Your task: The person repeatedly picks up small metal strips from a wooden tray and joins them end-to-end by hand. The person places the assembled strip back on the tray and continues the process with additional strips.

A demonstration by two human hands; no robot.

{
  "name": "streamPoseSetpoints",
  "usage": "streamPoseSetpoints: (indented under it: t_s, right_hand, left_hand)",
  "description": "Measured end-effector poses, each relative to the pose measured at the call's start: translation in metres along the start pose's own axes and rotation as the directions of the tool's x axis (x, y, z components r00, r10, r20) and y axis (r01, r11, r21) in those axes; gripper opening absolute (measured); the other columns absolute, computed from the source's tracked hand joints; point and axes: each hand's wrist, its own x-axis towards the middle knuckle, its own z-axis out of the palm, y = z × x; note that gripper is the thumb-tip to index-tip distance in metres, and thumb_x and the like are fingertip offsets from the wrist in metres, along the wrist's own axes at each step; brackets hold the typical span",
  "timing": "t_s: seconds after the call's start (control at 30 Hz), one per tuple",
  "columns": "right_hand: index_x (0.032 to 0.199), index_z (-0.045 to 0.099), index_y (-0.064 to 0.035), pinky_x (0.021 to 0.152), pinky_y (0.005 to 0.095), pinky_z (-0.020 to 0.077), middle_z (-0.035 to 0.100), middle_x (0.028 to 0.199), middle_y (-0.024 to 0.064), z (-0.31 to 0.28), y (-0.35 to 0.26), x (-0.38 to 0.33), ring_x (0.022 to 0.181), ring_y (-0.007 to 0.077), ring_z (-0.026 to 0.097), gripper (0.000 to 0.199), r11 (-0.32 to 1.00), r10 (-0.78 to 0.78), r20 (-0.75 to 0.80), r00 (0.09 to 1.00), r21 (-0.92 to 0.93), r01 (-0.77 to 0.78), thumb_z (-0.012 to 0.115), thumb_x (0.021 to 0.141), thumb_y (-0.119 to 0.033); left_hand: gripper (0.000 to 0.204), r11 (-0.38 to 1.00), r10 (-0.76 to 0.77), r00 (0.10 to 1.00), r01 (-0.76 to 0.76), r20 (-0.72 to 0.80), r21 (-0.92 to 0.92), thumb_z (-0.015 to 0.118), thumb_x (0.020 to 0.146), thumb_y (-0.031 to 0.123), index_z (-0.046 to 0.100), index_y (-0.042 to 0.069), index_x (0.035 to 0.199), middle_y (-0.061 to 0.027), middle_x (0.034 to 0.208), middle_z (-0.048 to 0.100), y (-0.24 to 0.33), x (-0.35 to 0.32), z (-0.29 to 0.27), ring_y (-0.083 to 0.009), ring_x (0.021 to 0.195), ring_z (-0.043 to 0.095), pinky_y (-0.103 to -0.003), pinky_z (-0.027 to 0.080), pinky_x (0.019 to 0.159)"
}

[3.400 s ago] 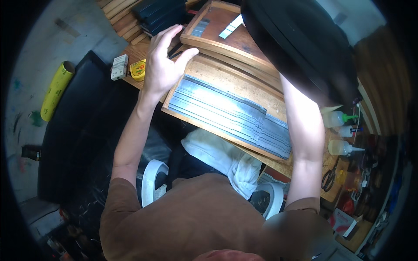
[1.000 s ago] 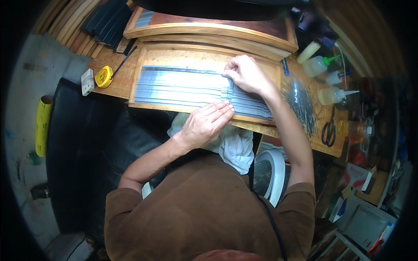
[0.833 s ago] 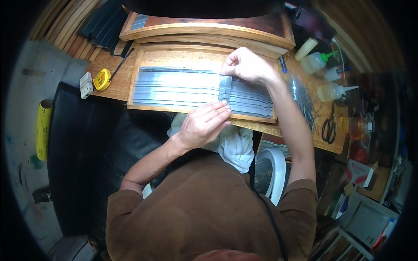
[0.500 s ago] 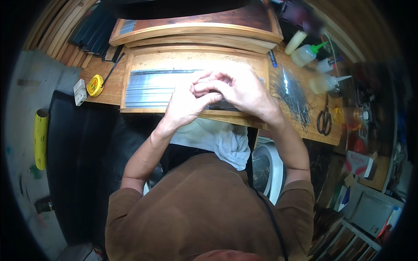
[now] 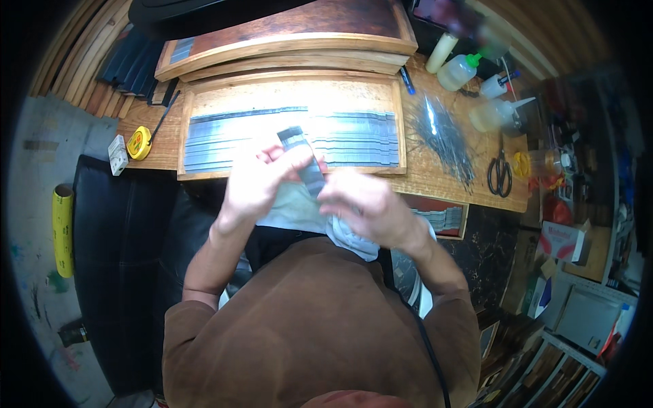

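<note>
My left hand point(image 5: 257, 180) is closed on a flat dark grey strip point(image 5: 310, 175), thumb across its face. The strip is tilted, its upper end jutting beyond the fingers over the near part of a shallow wooden tray point(image 5: 402, 146). My right hand point(image 5: 367, 204) is just to the right of the strip's lower end, fingers curled together and slightly blurred; what they pinch, if anything, cannot be made out. Inside the tray lie several rows of long grey strips point(image 5: 357, 139), overexposed in the middle by bright light.
Right of the tray lie a bundle of thin dark wires point(image 5: 442, 136), black scissors point(image 5: 500, 173) and squeeze bottles point(image 5: 458, 73). A yellow tape measure point(image 5: 139, 143) rests at left. Stacked wooden trays point(image 5: 292, 58) stand behind. An open drawer point(image 5: 445, 219) shows below the bench.
My hands have come down and toward me from over the tray and moved apart. The dark strip now shows in my left hand. The view has shifted, revealing the drawer.
</note>
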Motion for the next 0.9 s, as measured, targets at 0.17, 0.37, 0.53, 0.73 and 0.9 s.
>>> streamPoseSetpoints:
  t_s: [0.17,0.37,0.53,0.73,0.9]
  right_hand:
    - [0.114,0.079,0.0016,0.076,0.0294,0.0624,0.081,0.095,0.0136,0.046,-0.006,-0.08,0.086,0.0212,0.079,0.024,0.898,0.218,-0.008,0.976,0.394,-0.197,0.077,0.091,0.008]
    - [0.115,0.08,0.0027,0.08,0.0272,0.0626,0.083,0.101,0.0128,0.099,0.0,-0.132,0.089,0.0151,0.079,0.023,0.7,0.524,-0.034,0.851,0.586,-0.408,0.081,0.092,0.001]
    - [0.109,0.082,0.0012,0.076,0.0268,0.0623,0.083,0.1,0.0135,0.118,0.009,-0.129,0.086,0.0142,0.078,0.019,0.663,0.631,-0.156,0.76,0.616,-0.425,0.085,0.091,-0.003]
    - [0.106,0.083,0.0005,0.076,0.027,0.0616,0.083,0.098,0.013,0.119,0.01,-0.128,0.084,0.0143,0.078,0.016,0.701,0.616,-0.191,0.764,0.575,-0.421,0.085,0.09,-0.003]
    - [0.108,0.082,-0.0007,0.082,0.0288,0.0598,0.081,0.103,0.0106,0.079,0.0,-0.113,0.091,0.0146,0.076,0.022,0.591,0.676,0.16,0.719,0.465,-0.659,0.088,0.089,-0.01]
  left_hand:
    - [0.019,0.918,-0.378,0.925,0.378,0.03,-0.121,0.077,0.099,0.011,0.075,-0.003,0.113,-0.013,0.101,0.08,-0.032,-0.039,0.023,-0.019,0.09,0.078,-0.029,0.064,0.075]
    - [0.017,0.798,-0.588,0.798,0.599,0.133,-0.065,0.079,0.099,0.016,0.076,0.002,0.108,-0.0119,0.103,0.081,-0.095,-0.038,0.018,-0.0181,0.093,0.078,-0.03,0.065,0.076]
    - [0.023,0.774,-0.628,0.764,0.632,0.15,0.024,0.082,0.097,0.019,0.077,0.005,0.114,-0.0092,0.106,0.082,-0.103,-0.013,0.012,-0.015,0.091,0.077,-0.029,0.063,0.07]
    - [0.026,0.74,-0.663,0.727,0.673,0.179,0.009,0.083,0.096,0.019,0.077,0.004,0.117,-0.0094,0.105,0.082,-0.099,-0.014,0.012,-0.0138,0.088,0.077,-0.028,0.061,0.068]
    - [0.024,0.79,-0.611,0.775,0.61,0.163,0.063,0.082,0.097,0.02,0.078,0.004,0.114,-0.0083,0.101,0.082,-0.103,-0.017,0.007,-0.0129,0.088,0.077,-0.027,0.06,0.068]
